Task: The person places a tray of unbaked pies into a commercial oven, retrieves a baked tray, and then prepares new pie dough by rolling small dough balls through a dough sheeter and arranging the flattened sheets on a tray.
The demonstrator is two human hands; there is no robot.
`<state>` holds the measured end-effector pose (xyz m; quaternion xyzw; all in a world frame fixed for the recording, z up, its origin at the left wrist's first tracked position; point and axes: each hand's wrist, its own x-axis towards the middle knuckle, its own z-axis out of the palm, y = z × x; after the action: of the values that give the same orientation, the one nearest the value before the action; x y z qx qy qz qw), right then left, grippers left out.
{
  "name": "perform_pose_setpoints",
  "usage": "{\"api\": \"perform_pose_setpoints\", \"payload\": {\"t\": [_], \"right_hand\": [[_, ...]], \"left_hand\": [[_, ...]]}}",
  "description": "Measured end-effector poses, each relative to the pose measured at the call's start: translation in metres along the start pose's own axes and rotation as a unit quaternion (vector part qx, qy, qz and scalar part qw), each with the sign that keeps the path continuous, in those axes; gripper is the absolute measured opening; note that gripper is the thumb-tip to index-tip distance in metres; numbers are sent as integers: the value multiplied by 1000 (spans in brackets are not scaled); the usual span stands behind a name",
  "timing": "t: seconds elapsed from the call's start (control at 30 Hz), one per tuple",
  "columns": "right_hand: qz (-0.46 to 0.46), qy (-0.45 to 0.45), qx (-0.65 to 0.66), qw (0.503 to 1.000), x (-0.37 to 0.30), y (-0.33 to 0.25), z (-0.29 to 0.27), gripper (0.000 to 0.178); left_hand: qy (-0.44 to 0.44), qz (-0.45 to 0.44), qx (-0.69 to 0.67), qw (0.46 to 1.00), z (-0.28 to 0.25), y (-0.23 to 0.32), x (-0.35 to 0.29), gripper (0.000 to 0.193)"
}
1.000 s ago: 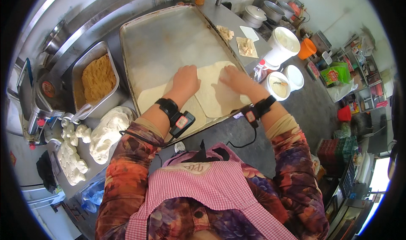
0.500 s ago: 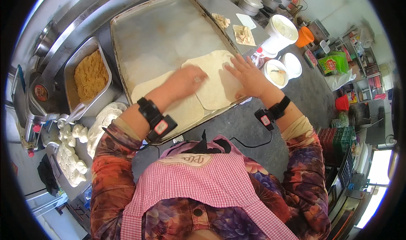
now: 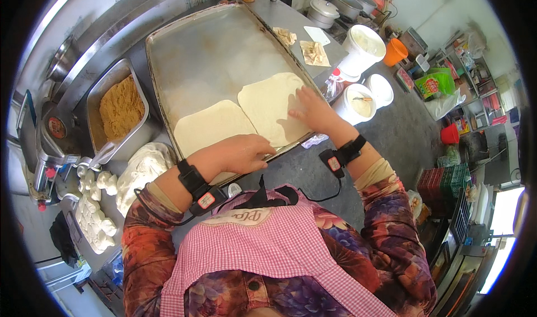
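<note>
Right hand (image 3: pixel 314 111) presses flat on one dough sheet (image 3: pixel 275 105); left hand (image 3: pixel 241 154), seemingly loosely curled, rests on another (image 3: pixel 208 128).

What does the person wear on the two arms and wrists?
Both arms have long sleeves with a dark floral pattern in red, orange and purple. Each wrist carries a black band with a small black device: left hand, right hand. A thin black cable runs from each device. The hands are bare.
</note>
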<state>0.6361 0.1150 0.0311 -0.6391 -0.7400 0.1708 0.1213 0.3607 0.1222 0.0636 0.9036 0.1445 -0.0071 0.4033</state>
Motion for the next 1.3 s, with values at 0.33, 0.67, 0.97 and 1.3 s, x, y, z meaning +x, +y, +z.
{"api": "perform_pose_setpoints", "payload": {"t": [0.33, 0.67, 0.97, 1.3], "right_hand": [[-6, -8, -93, 996, 10, -33, 8, 65], [-120, 38, -187, 974, 31, -23, 1, 54], [-242, 36, -139, 960, 47, -85, 52, 63], [-259, -138, -25, 956, 28, -88, 22, 59]], "left_hand": [[215, -88, -47, 971, -7, -3, -116, 32], [467, -136, -190, 853, 49, -34, -153, 13], [481, -91, -96, 867, 61, -34, -156, 20], [471, -93, -71, 874, 64, -34, -158, 19]]}}
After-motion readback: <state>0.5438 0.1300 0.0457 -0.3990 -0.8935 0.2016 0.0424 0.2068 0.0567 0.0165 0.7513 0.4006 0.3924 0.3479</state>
